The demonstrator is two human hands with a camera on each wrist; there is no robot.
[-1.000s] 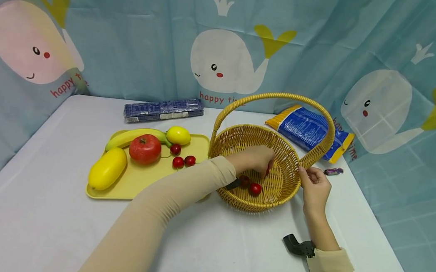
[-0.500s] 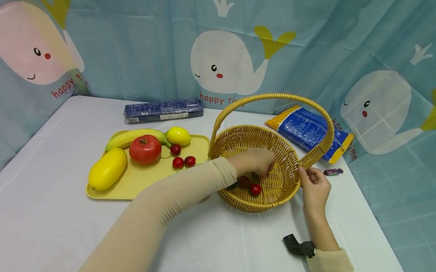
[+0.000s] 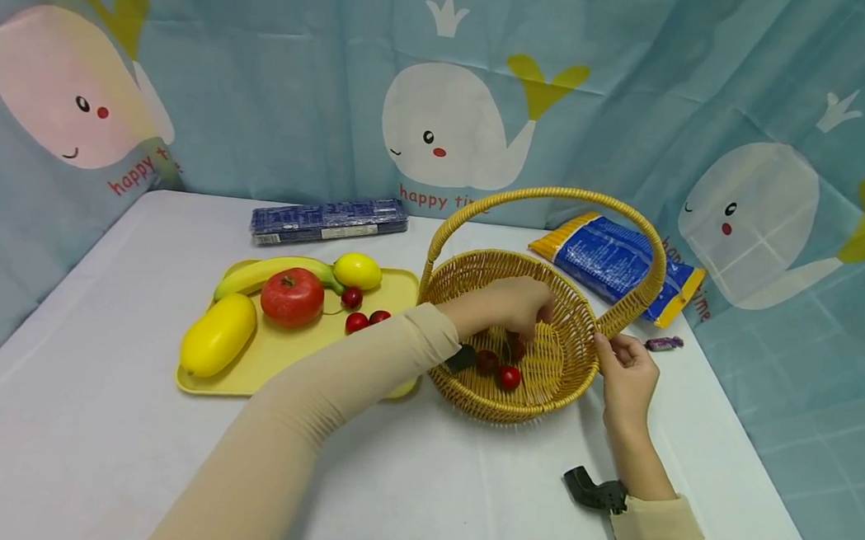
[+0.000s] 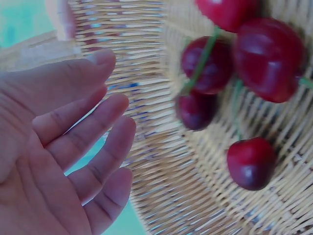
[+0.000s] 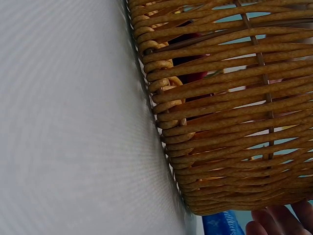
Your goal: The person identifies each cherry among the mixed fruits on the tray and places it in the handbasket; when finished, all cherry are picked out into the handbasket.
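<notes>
The wicker basket (image 3: 469,400) holds several red cherries (image 3: 509,378), which the left wrist view shows closer as cherries (image 4: 252,163) with green stems. Inside the basket is my left hand (image 3: 512,304), palm down above them. In the left wrist view this hand (image 4: 63,142) has its fingers spread and slightly bent, with nothing in them, apart from the fruit. My right hand (image 3: 628,381) pinches the basket's right rim at the base of the handle. In the right wrist view only some fingers of the hand (image 5: 279,221) show below the wicker (image 5: 234,107).
Left of the basket, a yellow tray (image 3: 289,360) bears a banana, a red fruit (image 3: 293,298), a lemon, a yellow oblong fruit (image 3: 219,335) and cherries. Behind lie a dark blue package (image 3: 329,221) and a blue-orange bag (image 3: 612,256). A purple wrapped candy (image 3: 664,344) sits at the right.
My left hand has risen a little inside the basket, and a dark cherry now shows beneath it; the red at its fingertips is gone. My right hand has kept its grip on the rim.
</notes>
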